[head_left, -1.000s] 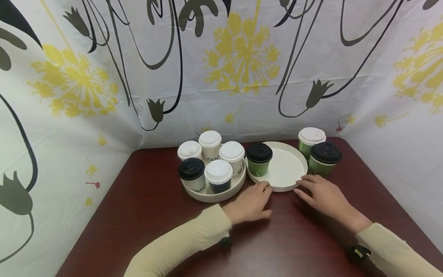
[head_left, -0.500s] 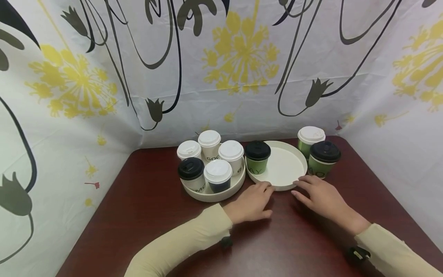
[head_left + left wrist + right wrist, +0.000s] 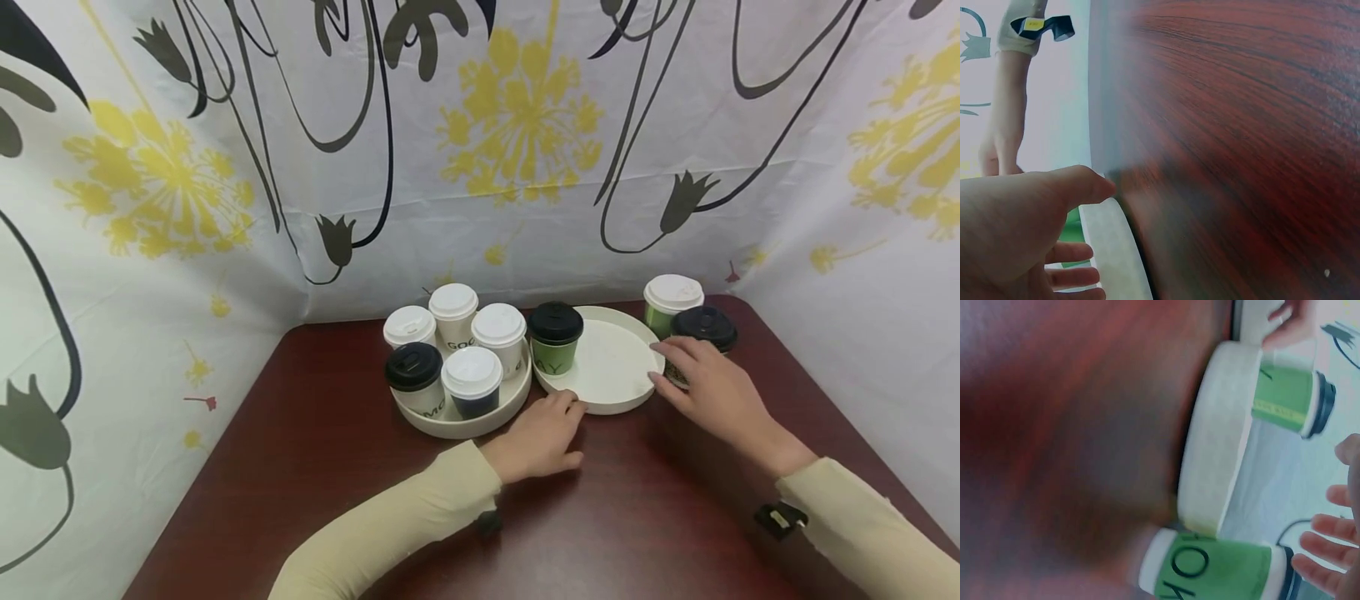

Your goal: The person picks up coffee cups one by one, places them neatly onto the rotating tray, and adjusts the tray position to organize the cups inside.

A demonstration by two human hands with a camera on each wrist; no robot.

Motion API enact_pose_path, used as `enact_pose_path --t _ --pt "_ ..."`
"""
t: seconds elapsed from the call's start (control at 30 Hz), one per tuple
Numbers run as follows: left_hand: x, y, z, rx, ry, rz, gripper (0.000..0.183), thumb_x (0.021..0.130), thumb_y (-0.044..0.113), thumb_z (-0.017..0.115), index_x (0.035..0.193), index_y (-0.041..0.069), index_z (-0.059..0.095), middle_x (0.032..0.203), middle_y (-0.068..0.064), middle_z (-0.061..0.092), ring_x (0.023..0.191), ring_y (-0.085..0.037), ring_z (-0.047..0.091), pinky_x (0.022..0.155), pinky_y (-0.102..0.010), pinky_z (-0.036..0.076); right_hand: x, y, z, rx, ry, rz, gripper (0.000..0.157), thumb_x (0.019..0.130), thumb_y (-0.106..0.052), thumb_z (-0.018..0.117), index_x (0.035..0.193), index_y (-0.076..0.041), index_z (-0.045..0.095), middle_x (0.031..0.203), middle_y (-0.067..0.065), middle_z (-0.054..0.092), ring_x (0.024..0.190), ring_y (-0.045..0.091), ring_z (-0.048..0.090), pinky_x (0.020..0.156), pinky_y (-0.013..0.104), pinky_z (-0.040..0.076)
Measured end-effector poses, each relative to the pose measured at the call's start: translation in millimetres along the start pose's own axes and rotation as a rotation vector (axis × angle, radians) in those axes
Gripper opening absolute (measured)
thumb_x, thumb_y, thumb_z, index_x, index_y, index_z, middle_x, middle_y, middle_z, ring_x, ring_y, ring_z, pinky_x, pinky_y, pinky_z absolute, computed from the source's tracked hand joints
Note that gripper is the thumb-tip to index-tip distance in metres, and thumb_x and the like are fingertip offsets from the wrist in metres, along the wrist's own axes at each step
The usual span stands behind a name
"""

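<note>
My left hand (image 3: 536,437) lies at the front rim of a round white tray (image 3: 611,404), its fingers relaxed and holding nothing. On the left part of that tray stands a green paper cup (image 3: 555,354) with a black lid. My right hand (image 3: 712,387) is raised over the tray's right side with fingers spread and nothing in them. It partly covers another green cup (image 3: 1216,565) with a black lid, which stands beside the tray. In the right wrist view the fingertips (image 3: 1307,565) come close to this cup's lid. Behind it is a green cup with a white lid (image 3: 672,292).
A second round white tray (image 3: 457,429) sits left of the first, close against it. It carries several lidded paper cups, among them a black-lidded cup (image 3: 416,379) and a dark blue cup (image 3: 474,387) with a white lid. Patterned cloth (image 3: 487,233) encloses the dark red table (image 3: 315,467).
My right hand has left the tray's front right rim and moved up and away, now overlapping the black-lidded cup beside the tray. The left hand has barely moved.
</note>
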State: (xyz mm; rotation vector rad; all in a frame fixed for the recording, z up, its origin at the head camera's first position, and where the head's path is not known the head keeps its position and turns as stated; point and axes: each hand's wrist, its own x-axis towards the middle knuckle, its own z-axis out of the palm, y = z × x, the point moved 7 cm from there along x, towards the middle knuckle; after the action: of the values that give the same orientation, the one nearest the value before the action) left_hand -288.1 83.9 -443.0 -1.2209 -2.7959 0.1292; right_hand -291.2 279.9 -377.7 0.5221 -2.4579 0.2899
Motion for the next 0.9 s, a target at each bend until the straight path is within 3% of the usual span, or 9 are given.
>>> enact_pose_path --t 0.2,0.47,0.73,0.9 --pt "-0.7 -1.8 -1.3 -0.001 -0.009 -0.015 0.067 0.088 0.049 0.067 0.138 0.009 0.049 0.130 -0.006 0.050 0.123 -0.018 0.054 0.101 -0.028 0.049 18 20 -17.5 0.019 0.112 0.016 0.053 0.080 -0.019 0.078 0.128 -0.004 0.061 0.123 0.019 0.059 0.111 0.039 0.054 0.079 0.058 0.049" --pt "-0.8 -5.8 -1.4 -0.009 -0.008 -0.034 0.063 0.087 0.049 0.068 0.133 0.009 0.050 0.121 -0.004 0.052 0.115 -0.017 0.056 0.096 -0.029 0.050 34 49 -23.9 0.078 0.201 0.027 0.060 0.078 -0.015 0.079 0.131 0.001 0.056 0.126 0.028 0.056 0.114 0.048 0.050 0.096 0.060 0.039" --pt "-0.3 -11.3 -2.4 -0.003 -0.009 -0.053 0.062 0.086 0.049 0.069 0.130 0.009 0.051 0.118 -0.005 0.052 0.111 -0.017 0.056 0.094 -0.028 0.051 37 69 -11.8 0.071 0.145 0.092 0.066 0.077 -0.022 0.081 0.132 0.004 0.054 0.124 0.029 0.054 0.113 0.050 0.048 0.097 0.062 0.036" --pt "-1.2 -13.4 -3.2 -0.016 -0.018 -0.069 0.063 0.087 0.048 0.069 0.132 0.008 0.050 0.119 -0.005 0.052 0.114 -0.018 0.056 0.095 -0.028 0.050 33 78 -0.6 0.055 0.059 0.172 0.071 0.079 -0.033 0.080 0.133 0.003 0.053 0.126 0.029 0.053 0.113 0.051 0.048 0.095 0.065 0.038"
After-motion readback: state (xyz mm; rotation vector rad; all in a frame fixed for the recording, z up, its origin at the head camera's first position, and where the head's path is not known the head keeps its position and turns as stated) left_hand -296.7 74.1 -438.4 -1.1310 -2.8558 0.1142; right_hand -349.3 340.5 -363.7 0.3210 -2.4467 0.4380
